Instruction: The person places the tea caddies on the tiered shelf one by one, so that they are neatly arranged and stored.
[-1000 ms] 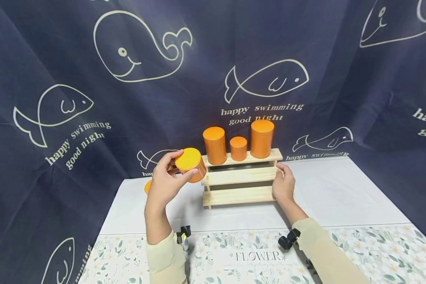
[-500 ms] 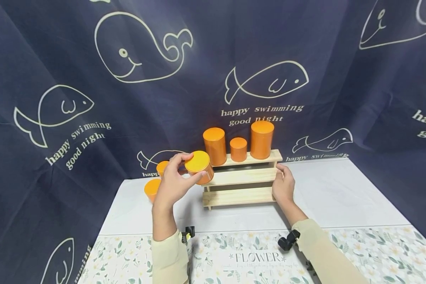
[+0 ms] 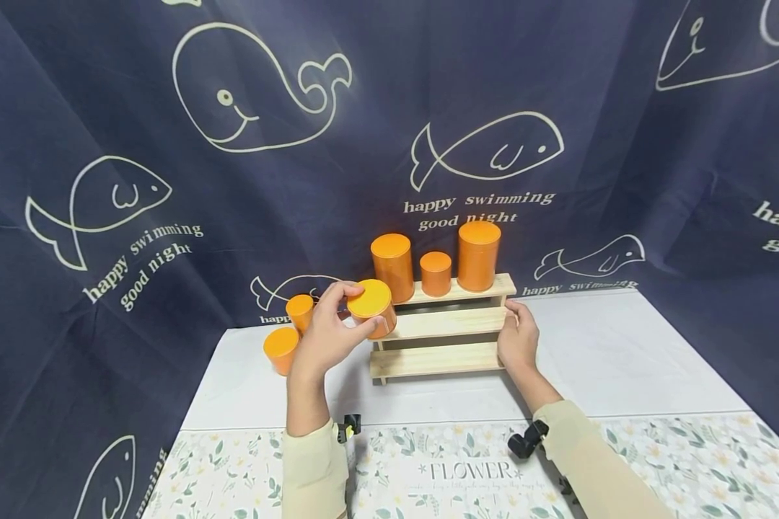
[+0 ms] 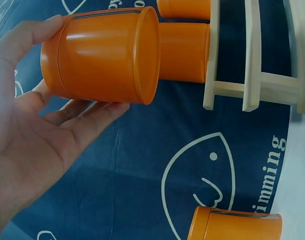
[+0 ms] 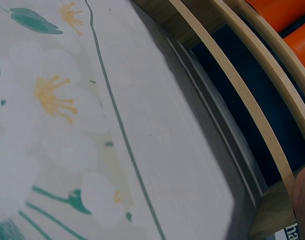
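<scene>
My left hand (image 3: 329, 331) pinches an orange can (image 3: 373, 308) between thumb and fingers, held up at the left end of the wooden three-step rack (image 3: 448, 323). The left wrist view shows the same can (image 4: 100, 57) in the fingers, apart from the rack's boards. My right hand (image 3: 519, 339) grips the rack's right end. On the top step stand a tall can (image 3: 392, 268), a small can (image 3: 436, 274) and another tall can (image 3: 478, 256).
Two more orange cans, one in front (image 3: 281, 349) and one behind (image 3: 299, 311), stand on the white cloth left of my left hand. A dark blue curtain (image 3: 363, 180) with fish drawings hangs close behind the rack.
My left hand has carried its can to the right and slightly down, towards the rack, uncovering the two cans at the left. The right hand and rack look still.
</scene>
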Motion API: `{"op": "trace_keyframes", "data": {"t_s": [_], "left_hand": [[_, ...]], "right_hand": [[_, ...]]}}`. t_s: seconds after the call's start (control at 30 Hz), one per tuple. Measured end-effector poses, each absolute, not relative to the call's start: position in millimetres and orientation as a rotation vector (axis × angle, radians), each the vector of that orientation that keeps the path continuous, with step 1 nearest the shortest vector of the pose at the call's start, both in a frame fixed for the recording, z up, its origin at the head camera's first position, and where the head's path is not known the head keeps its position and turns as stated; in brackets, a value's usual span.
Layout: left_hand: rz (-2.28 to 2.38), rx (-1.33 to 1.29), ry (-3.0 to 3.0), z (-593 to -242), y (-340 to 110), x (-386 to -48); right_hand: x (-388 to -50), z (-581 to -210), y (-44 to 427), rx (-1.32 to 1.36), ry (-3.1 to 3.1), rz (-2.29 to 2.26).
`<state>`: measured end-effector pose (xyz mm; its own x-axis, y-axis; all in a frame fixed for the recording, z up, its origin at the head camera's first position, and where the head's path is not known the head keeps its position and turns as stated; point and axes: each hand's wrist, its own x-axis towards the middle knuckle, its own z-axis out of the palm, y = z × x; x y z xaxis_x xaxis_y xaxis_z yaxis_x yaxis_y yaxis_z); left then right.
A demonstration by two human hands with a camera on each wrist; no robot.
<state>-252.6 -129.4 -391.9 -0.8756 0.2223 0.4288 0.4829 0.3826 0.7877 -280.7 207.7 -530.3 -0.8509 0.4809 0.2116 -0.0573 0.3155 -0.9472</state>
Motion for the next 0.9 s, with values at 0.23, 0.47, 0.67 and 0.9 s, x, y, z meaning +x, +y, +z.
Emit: {"op": "trace_keyframes", "data": {"t_s": [0.23, 0.47, 0.67, 0.9], "left_hand": [[-1.525, -0.641, -2.399, -398, -126, -260], [-1.519, -0.635, -2.419, -402, -124, -266], [-1.493, -0.606, -2.437, -403, -122, -267], [-1.486, -0.598, -2.467, -407, -121, -269]], "right_hand": [[-281, -531, 207, -0.362, -2.132, 1.554], [-281, -531, 207, -0.373, -2.134, 1.561], [-281, -531, 207, -0.377, -2.138, 1.566], [-281, -531, 207, -0.376, -2.129, 1.559]]}}
